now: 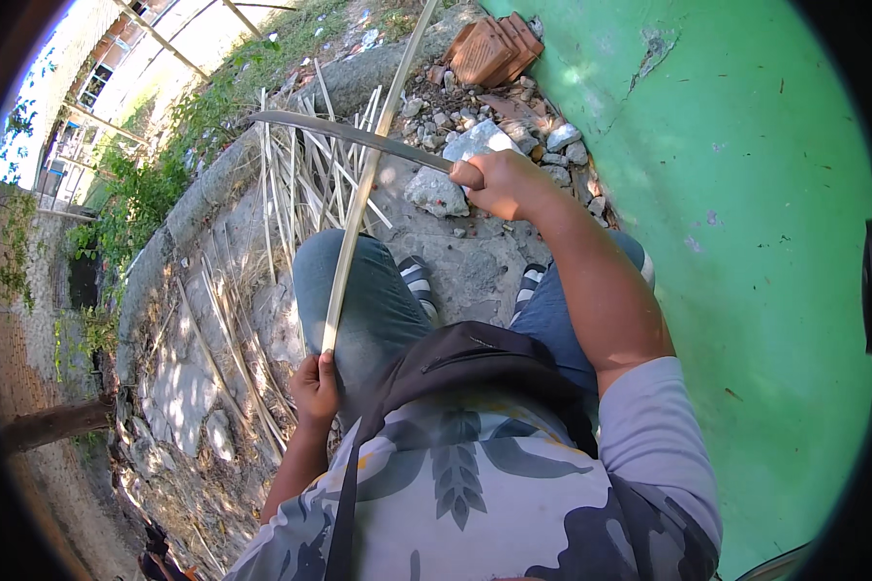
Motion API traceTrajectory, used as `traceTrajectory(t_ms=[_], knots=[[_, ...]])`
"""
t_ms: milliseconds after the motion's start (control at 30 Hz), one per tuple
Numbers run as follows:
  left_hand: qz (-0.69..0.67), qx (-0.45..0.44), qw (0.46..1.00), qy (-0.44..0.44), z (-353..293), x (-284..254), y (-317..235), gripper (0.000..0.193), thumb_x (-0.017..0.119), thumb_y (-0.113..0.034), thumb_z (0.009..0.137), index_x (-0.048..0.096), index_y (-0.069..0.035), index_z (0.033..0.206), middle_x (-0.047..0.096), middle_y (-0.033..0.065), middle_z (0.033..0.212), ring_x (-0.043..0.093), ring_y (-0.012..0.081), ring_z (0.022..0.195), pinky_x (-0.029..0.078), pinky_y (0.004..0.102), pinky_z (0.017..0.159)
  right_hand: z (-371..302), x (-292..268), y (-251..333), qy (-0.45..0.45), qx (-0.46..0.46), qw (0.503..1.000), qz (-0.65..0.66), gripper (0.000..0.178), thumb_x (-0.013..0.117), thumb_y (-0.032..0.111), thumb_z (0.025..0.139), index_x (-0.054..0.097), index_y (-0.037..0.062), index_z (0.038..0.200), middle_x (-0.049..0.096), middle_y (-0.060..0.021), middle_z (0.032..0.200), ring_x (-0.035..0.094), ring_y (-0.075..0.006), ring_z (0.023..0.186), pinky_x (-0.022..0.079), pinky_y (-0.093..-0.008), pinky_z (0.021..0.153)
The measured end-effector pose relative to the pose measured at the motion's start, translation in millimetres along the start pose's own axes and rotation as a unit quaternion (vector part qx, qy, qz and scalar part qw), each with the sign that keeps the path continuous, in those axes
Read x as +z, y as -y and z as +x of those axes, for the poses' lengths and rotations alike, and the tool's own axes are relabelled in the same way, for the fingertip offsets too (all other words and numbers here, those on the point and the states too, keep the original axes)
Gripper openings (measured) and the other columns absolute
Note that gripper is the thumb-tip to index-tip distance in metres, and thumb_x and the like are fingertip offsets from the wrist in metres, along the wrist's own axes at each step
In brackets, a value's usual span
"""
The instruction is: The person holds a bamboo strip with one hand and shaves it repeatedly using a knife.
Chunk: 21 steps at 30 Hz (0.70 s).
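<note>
My left hand [316,385] is closed around the lower end of a long, pale split strip [357,208], which looks like bamboo. The strip leans across my left knee and runs up past the top edge of the picture. In my right hand [513,184] is the handle of a machete [358,134], its long dark blade pointing left. The blade crosses the strip above my knee and appears to touch it. A loose pile of similar pale strips [291,194] lies on the ground beyond my left knee.
Rubble and stones [438,192] lie ahead of my feet, with stacked orange clay tiles [496,48] behind. A green painted wall [736,242] rises close on my right. A low concrete edge [179,232] curves along the left, and more thin strips [233,339] lie beside my left leg.
</note>
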State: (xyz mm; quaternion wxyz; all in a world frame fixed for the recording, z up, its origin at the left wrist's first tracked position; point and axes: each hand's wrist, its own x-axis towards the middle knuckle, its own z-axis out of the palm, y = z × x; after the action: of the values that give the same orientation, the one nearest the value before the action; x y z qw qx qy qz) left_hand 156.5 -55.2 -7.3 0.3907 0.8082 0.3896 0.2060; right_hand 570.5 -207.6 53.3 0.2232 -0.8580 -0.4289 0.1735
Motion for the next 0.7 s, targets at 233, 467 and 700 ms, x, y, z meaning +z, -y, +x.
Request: traceTrajectory(t_ms=[233, 467, 700], knots=[[-0.012, -0.014, 1.000, 0.005, 0.2, -0.6, 5.9, 0.043, 0.059, -0.028, 0.102, 0.053, -0.002, 0.069, 0.045, -0.0031, 0.058, 0.037, 0.0057, 0.059, 0.031, 0.0277, 0.051, -7.5, -11.2, 14.8, 0.066, -0.009, 0.997, 0.038, 0.024, 0.068, 0.024, 0.080, 0.069, 0.0110, 0.100, 0.071, -0.0154, 0.095, 0.067, -0.0350, 0.094, 0.052, -0.0431, 0.082], [0.016, 0.002, 1.000, 0.013, 1.1, -1.9, -13.6, 0.042, 0.059, -0.026, 0.102, 0.052, -0.001, 0.069, 0.043, -0.0034, 0.057, 0.035, 0.0056, 0.058, 0.029, 0.0283, 0.050, 4.7, -9.9, -18.6, -0.015, 0.037, 0.999, 0.014, 0.025, 0.068, 0.024, 0.080, 0.070, 0.0128, 0.103, 0.071, -0.0142, 0.100, 0.068, -0.0332, 0.095, 0.053, -0.0423, 0.083], [-0.003, 0.004, 1.000, 0.017, 1.4, -4.1, -8.3, 0.041, 0.059, -0.022, 0.102, 0.050, -0.002, 0.068, 0.042, -0.0029, 0.057, 0.035, 0.0056, 0.058, 0.028, 0.0287, 0.050, -1.2, -3.6, -2.2, -0.013, -0.017, 0.999, 0.039, 0.025, 0.069, 0.023, 0.082, 0.070, 0.0125, 0.105, 0.072, -0.0139, 0.099, 0.068, -0.0344, 0.094, 0.053, -0.0430, 0.084]])
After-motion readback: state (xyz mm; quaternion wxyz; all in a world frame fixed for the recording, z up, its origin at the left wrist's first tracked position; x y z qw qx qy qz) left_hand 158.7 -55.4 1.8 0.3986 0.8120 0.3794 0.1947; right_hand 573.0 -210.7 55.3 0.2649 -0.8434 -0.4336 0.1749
